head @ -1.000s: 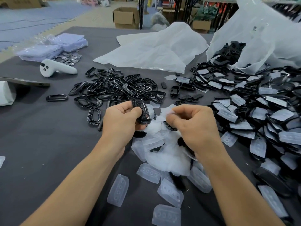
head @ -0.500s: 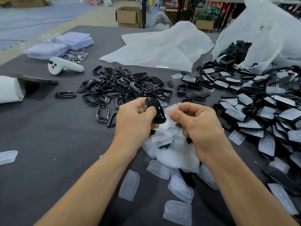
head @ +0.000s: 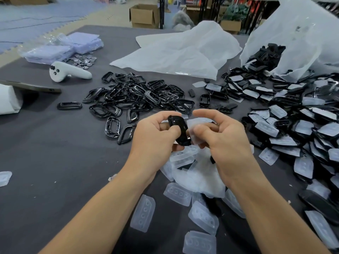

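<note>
Between the fingers: left hand is clamping black shell, right hand is pinching clear pad; even pull advised.

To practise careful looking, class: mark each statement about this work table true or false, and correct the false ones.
1. The left hand grips a black shell. True.
2. The right hand is empty. False: it pinches a clear pad.
3. A white controller lies left of the black frames. True.
4. The coins lie on top of the white controller. False: they lie on the table, beside the purple packs.
</note>
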Motion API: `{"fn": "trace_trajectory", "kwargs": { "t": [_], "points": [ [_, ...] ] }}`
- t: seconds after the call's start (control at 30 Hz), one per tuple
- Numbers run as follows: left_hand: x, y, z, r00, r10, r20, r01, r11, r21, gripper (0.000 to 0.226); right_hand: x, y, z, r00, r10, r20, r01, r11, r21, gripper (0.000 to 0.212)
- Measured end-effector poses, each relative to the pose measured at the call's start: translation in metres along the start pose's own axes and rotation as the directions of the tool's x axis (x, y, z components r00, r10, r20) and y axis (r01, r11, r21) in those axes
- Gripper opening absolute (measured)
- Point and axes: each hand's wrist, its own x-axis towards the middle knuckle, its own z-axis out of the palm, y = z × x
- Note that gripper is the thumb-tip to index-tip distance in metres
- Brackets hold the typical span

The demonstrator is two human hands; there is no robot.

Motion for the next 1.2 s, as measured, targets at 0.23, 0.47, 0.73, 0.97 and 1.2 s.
{"fn": "trace_trajectory", "kwargs": {
  "t": [0.23,0.47,0.73,0.97,1.2],
  "points": [
    [-0.0004,0.0011,-0.0015,0.996,-0.011,0.083,0.015,0.999,-0.049,0.036,-0.0029,-0.0015,0.0054,0.995,-0.075,-0.067,0.081,0.992,0.101,0.026],
    [-0.0014,0.0016,-0.0024,0.982,-0.056,0.182,0.072,0.994,-0.080,0.039,-0.0014,-0.0021,0.0059,0.998,-0.037,-0.054,0.041,0.996,0.076,0.020],
    [-0.0031,0.0026,-0.0027,0.941,-0.063,0.333,0.090,0.994,-0.066,0.041,-0.0034,0.0055,0.0015,0.966,-0.209,-0.149,0.149,0.930,-0.336,0.017],
    [-0.0025,0.0020,-0.0027,0.939,-0.070,0.337,0.098,0.993,-0.067,0.042,-0.0026,0.0038,0.0024,0.952,-0.239,-0.194,0.131,0.885,-0.446,0.024],
    [-0.0039,-0.0003,-0.0014,0.950,-0.095,0.298,0.127,0.988,-0.090,0.042,-0.0005,0.0037,-0.0005,0.965,-0.188,-0.182,0.082,0.877,-0.474,0.026]
  ]
}}
